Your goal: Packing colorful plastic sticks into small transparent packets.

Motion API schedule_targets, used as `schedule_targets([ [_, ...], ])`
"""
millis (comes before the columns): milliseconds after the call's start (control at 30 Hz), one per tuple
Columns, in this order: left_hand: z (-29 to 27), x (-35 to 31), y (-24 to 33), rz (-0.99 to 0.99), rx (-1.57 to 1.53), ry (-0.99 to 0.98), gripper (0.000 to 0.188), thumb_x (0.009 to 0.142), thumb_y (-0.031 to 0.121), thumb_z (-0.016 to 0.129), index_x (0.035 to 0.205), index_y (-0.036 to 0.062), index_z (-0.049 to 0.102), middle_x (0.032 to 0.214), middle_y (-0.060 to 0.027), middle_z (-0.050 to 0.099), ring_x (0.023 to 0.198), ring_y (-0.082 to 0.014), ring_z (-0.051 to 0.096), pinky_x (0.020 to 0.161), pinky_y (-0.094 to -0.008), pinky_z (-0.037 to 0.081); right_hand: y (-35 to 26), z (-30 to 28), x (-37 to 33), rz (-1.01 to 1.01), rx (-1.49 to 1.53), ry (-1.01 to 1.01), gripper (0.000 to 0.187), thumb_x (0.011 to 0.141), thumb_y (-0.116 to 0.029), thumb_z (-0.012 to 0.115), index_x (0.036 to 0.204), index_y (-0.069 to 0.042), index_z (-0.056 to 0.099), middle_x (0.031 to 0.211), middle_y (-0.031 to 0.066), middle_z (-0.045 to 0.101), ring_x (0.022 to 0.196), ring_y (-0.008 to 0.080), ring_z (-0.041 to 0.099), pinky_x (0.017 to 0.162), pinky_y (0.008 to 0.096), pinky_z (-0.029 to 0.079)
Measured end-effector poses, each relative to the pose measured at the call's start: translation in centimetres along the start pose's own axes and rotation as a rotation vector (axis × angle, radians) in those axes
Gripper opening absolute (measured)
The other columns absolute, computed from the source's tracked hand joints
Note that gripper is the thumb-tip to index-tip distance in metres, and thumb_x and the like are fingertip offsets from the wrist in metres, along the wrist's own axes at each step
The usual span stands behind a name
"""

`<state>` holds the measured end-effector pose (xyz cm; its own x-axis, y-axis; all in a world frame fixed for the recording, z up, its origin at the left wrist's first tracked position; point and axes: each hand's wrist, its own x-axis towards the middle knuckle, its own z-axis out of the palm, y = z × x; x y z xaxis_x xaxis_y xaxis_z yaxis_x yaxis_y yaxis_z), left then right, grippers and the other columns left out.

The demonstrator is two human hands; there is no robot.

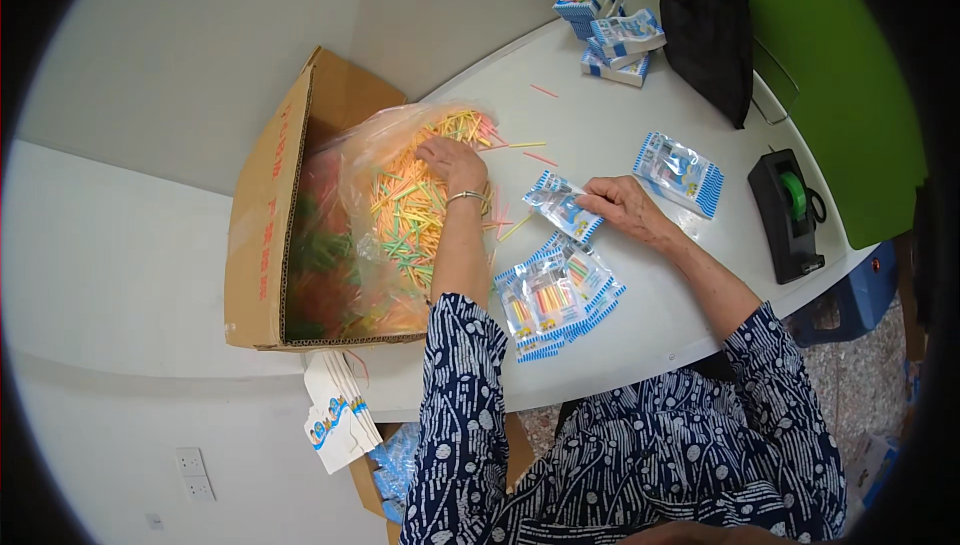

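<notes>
Thin, short coloured sticks (405, 215), in orange, yellow, green and pink, lie heaped in a clear plastic bag (350, 160) that spills out of a cardboard box lying on its side. My left hand (455, 165) is down on the upper part of this heap, its fingers bent together over the sticks; the fingertips are partly hidden. My right hand (622, 207) pinches the edge of a blue-and-white clear-windowed packet (562, 207) just right of the heap. Below that packet lies an overlapping stack of similar packets (550, 297), with coloured sticks showing through their windows.
The cardboard box (265, 235) stands at the left. Another packet (678, 173) lies to the right, near a black tape dispenser (785, 215). Small blue-and-white boxes (615, 30) and a black bag (708, 35) are at the back. White cards (338, 410) overhang the front edge.
</notes>
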<state>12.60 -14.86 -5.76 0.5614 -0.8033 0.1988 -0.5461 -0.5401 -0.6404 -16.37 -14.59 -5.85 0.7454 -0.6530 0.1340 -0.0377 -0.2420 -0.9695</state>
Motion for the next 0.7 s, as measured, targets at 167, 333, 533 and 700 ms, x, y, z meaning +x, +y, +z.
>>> schedule_targets([
  [167,0.4,-1.0,-1.5,0.008,-0.214,-0.001,0.036,0.087,0.021,0.046,0.112,0.0005,0.061,0.116,-0.0179,0.051,0.109,-0.0352,0.039,0.093,-0.0531,0.024,0.0,0.0,0.1,-0.01,-0.01,0.007,0.031,0.089,-0.027,0.058,0.072,-0.001,0.061,0.056,-0.0005,0.048,0.054,0.0073,0.038,0.048,0.0267,0.029],
  [333,0.0,-0.9,-1.4,0.002,-0.383,-0.02,0.03,0.084,0.022,0.05,0.099,0.001,0.066,0.109,-0.0161,0.049,0.103,-0.0312,0.041,0.087,-0.0469,0.027,0.6,-0.2,0.1,0.002,-0.022,0.03,0.032,0.089,-0.029,0.058,0.073,-0.002,0.062,0.056,0.0003,0.048,0.053,0.0078,0.039,0.048,0.027,0.03],
  [533,1.7,0.3,-2.2,-0.111,-0.516,-0.005,0.03,0.082,0.024,0.052,0.096,0.0005,0.066,0.111,-0.0161,0.047,0.103,-0.0302,0.042,0.085,-0.0429,0.029,-0.3,-0.2,0.1,0.032,-0.045,-0.027,0.034,0.089,-0.03,0.056,0.077,0.001,0.062,0.058,0.0054,0.05,0.055,0.0121,0.042,0.052,0.0299,0.034],
  [700,1.2,0.7,-1.4,-0.115,-0.481,-0.037,0.032,0.083,0.024,0.051,0.1,0.001,0.066,0.113,-0.0161,0.049,0.104,-0.0308,0.042,0.087,-0.0445,0.028,-0.2,-0.5,0.0,0.071,-0.036,-0.038,0.034,0.089,-0.03,0.056,0.076,0.001,0.061,0.058,0.0045,0.048,0.055,0.0114,0.041,0.051,0.0298,0.033],
])
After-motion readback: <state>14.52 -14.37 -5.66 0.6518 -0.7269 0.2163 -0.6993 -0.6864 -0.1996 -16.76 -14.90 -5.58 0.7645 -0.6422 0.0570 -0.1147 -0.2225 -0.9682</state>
